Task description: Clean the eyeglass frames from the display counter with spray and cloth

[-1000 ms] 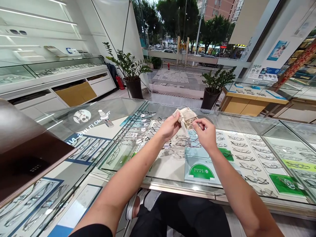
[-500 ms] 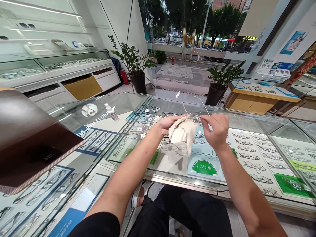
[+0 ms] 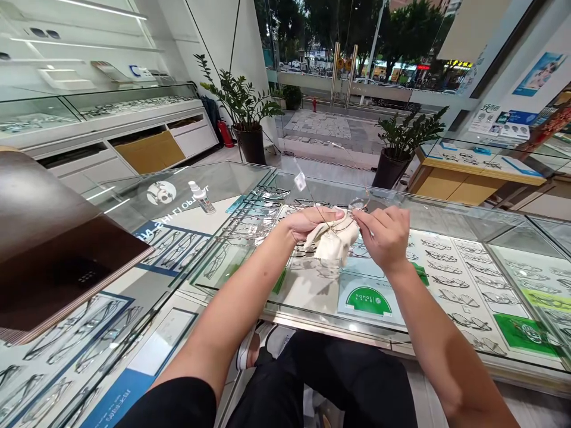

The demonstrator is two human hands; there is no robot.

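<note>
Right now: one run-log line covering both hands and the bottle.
left hand: holding cream cloth against glasses | right hand: pinching glasses | white bottle: on glass counter, left of hands, untouched

Bare forearms (image 3: 243, 294) stretched forward, converging, left hand (image 3: 310, 222) gripping, right hand (image 3: 384, 236) pinching, both hands close together

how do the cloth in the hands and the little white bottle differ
Colour: the cloth is plain cream; the bottle is white with a printed label.
Shape: the cloth is limp and folded, while the bottle keeps a firm, narrow form with a cap end.
Place: the cloth hangs from the left hand; the bottle stands on the glass counter, untouched.
Both are pale.
</note>
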